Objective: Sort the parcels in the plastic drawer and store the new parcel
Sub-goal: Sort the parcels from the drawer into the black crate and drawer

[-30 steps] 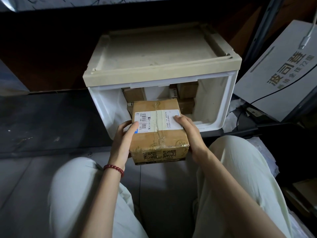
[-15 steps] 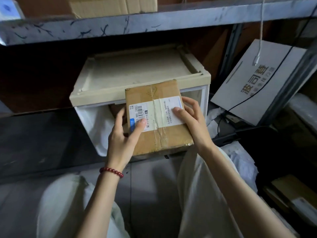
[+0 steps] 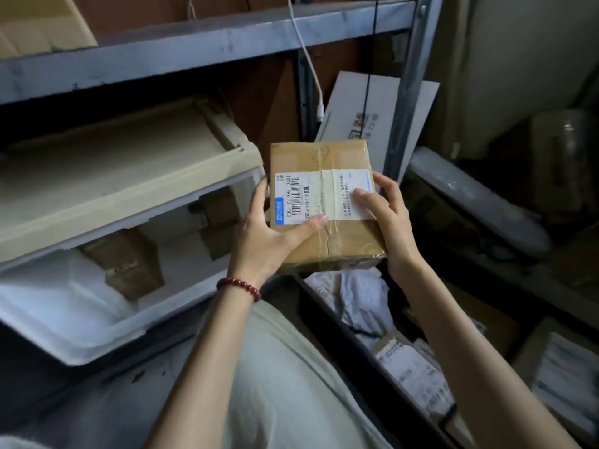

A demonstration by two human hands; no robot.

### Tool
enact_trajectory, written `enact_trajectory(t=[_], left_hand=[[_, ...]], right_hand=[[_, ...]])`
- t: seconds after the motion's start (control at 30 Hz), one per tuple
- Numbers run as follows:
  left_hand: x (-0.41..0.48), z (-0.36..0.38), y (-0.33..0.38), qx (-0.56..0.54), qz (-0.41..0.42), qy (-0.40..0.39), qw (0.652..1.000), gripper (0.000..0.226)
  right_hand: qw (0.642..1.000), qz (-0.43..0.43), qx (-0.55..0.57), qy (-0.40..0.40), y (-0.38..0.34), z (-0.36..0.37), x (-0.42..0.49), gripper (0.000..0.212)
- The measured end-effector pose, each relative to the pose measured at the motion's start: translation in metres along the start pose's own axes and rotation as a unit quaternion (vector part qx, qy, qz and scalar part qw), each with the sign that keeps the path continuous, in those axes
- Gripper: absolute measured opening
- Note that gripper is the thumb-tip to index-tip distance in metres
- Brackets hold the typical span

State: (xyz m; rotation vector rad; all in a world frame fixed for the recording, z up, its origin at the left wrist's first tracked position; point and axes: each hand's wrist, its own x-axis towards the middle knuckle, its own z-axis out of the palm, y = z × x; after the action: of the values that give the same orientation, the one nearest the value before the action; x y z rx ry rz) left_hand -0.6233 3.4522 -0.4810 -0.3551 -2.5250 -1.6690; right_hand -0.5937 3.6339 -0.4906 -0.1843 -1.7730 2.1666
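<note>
A brown cardboard parcel (image 3: 343, 244) with a white shipping label is held up in front of me, to the right of the plastic drawer. My left hand (image 3: 265, 234) grips its left edge, thumb across the label. My right hand (image 3: 385, 215) grips the right edge, thumb on the label too. The white plastic drawer (image 3: 64, 335) stands pulled out of its beige unit (image 3: 113, 186) at the left. Inside it lie brown parcels, one near the front (image 3: 129, 267) and others further back (image 3: 220, 205).
A grey metal shelf (image 3: 194, 37) runs overhead, its upright post (image 3: 405, 92) just right of the parcel. A white cable (image 3: 308, 59) hangs down. A white printed carton (image 3: 353, 105) leans behind. More bagged and boxed parcels (image 3: 405, 361) fill a dark bin at lower right.
Both hands have lifted the parcel out from the drawer's mouth and carried it up and to the right. The view has swung right, so the drawer now sits at the left.
</note>
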Motion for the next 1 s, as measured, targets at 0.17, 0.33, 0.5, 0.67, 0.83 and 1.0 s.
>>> enact_trajectory(t=[0.17, 0.33, 0.5, 0.67, 0.83, 1.0], left_hand=[[0.005, 0.078, 0.014, -0.012, -0.013, -0.064, 0.998, 0.097], [0.000, 0.125, -0.003, -0.044, -0.039, -0.068, 0.996, 0.079], [-0.013, 0.184, -0.029, -0.038, -0.066, -0.159, 0.984, 0.091], [-0.005, 0.220, -0.037, 0.009, -0.036, -0.234, 0.971, 0.087], [0.003, 0.245, -0.043, 0.024, -0.058, -0.263, 0.963, 0.085], [0.015, 0.262, -0.058, 0.003, -0.073, -0.285, 0.956, 0.079]], right_hand=[[0.997, -0.004, -0.007, 0.082, 0.006, -0.066, -0.002, 0.042], [0.992, 0.010, -0.030, 0.121, 0.026, -0.102, -0.007, 0.046], [0.977, 0.050, -0.073, 0.192, 0.068, -0.155, -0.032, 0.063], [0.953, 0.090, -0.112, 0.265, 0.094, -0.181, -0.045, 0.069], [0.943, 0.128, -0.089, 0.295, 0.118, -0.193, -0.035, 0.075], [0.941, 0.156, -0.029, 0.298, 0.137, -0.201, -0.024, 0.077]])
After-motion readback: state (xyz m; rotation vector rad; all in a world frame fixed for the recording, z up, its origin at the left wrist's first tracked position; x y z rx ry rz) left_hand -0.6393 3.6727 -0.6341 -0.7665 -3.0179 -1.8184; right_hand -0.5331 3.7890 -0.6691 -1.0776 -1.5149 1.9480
